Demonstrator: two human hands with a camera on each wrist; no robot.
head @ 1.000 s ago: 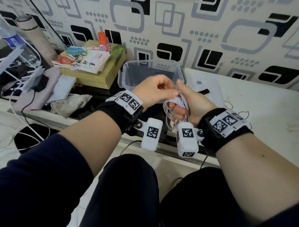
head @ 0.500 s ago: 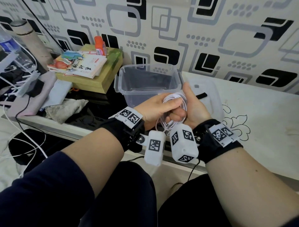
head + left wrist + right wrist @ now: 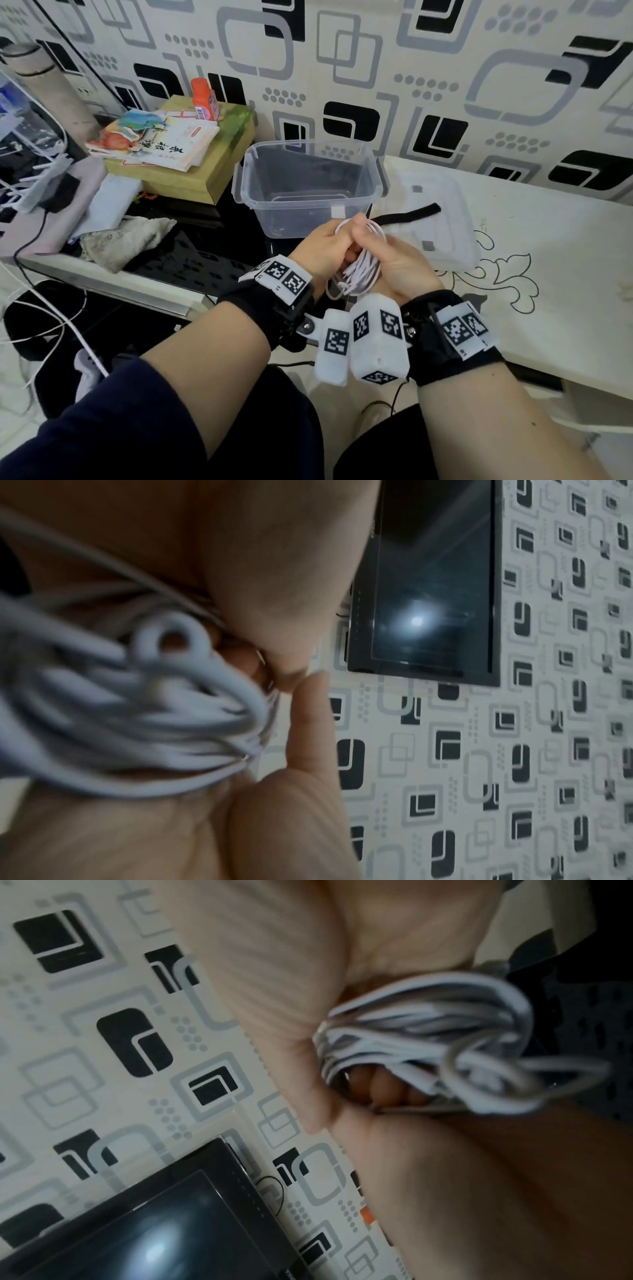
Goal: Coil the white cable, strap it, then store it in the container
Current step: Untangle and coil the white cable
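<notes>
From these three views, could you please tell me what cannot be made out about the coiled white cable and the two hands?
- Coiled white cable: its plug ends; head view, both hands cover the bundle.
- Left hand: fingertips; head view, hidden behind the right hand.
- Coil's loop count: both wrist views, motion blur.
- Black fabric strap: its near end; head view, behind the hands.

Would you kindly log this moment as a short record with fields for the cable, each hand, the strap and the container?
cable: white cable bundled in loops, held between both hands
left hand: left hand grips the coil
right hand: right hand grips the coil
strap: black strap lies on the clear lid, not yet on the cable
container: clear container open, no cable inside
</notes>
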